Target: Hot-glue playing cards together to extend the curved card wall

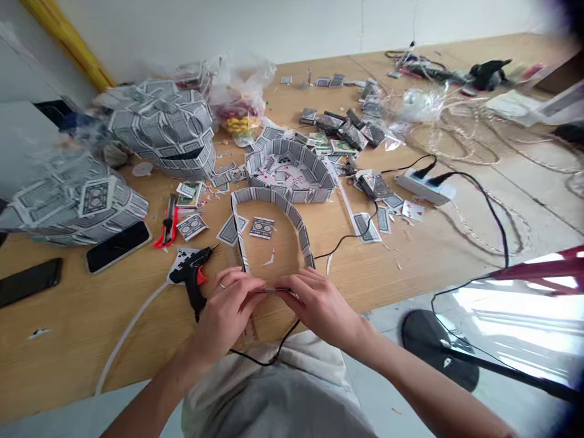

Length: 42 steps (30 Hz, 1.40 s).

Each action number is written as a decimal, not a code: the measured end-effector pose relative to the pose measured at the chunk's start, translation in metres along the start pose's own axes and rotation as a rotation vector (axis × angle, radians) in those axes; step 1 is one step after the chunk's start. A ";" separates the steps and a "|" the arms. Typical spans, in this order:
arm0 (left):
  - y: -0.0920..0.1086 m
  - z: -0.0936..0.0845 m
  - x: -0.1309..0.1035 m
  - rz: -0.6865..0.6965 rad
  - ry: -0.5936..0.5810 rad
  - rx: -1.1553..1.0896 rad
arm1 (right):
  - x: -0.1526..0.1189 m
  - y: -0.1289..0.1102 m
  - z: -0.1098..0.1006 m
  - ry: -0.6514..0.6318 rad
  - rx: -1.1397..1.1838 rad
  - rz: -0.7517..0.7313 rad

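Note:
A long band of folded playing cards (269,194) curves in an open loop on the table in front of me. My left hand (230,301) pinches the band's near side, a ring on one finger. My right hand (314,301) pinches the same side a little to the right, thumb below and fingers on top. Between the two hands a thin edge of the band shows; the fingers hide the rest. Inside the loop lies a patterned playing card (261,228). A black glue gun (189,274) rests just left of my left hand.
Behind the loop stands a card-built tray (292,193). Card-built baskets (162,125) fill the left back. A red utility knife (168,222) and two phones (118,246) (31,283) lie left. A white power strip (424,187), black cords and card packs (340,129) spread right.

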<state>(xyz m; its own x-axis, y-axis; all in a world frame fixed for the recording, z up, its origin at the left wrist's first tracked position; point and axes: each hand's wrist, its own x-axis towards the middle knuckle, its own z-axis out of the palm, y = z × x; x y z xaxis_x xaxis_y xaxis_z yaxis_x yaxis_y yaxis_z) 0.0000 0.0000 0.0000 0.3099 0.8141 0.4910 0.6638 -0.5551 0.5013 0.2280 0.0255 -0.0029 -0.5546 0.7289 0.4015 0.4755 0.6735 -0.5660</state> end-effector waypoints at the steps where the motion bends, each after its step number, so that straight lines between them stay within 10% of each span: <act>1: 0.000 0.001 -0.001 -0.010 0.009 -0.004 | -0.001 0.001 0.000 0.005 0.008 -0.004; 42: 0.001 0.000 -0.004 0.039 -0.039 0.029 | -0.009 0.009 0.007 0.055 0.114 -0.154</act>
<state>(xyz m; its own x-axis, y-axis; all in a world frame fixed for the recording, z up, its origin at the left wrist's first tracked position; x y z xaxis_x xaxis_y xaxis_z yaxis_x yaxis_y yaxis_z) -0.0004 -0.0038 -0.0012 0.3615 0.7983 0.4817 0.6700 -0.5817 0.4612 0.2320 0.0244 -0.0168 -0.5752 0.6257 0.5269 0.3053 0.7618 -0.5713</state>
